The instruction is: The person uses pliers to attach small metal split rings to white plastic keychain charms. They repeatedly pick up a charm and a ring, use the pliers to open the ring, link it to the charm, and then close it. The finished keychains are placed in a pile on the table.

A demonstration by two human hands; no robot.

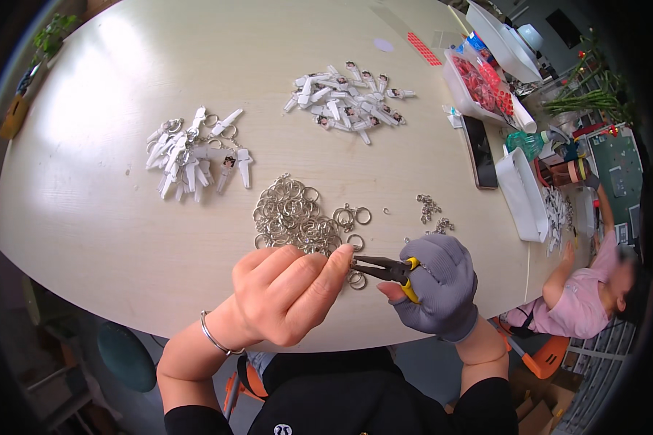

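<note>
My right hand, in a grey glove with bare fingertips, is closed round yellow-handled pliers. The dark jaws point left and meet the fingertips of my left hand. That bare hand is closed in a pinch; whatever it holds at the jaw tips is too small and covered to name. Just beyond it lies a heap of silver key rings with chains, partly hidden by my fingers. Small metal links lie in loose clusters beyond the glove.
White clip-like pieces with rings are heaped at left, similar clear-and-white pieces farther back. Along the right edge are a phone, a white tray and a tub of red pieces. A person in pink sits at far right.
</note>
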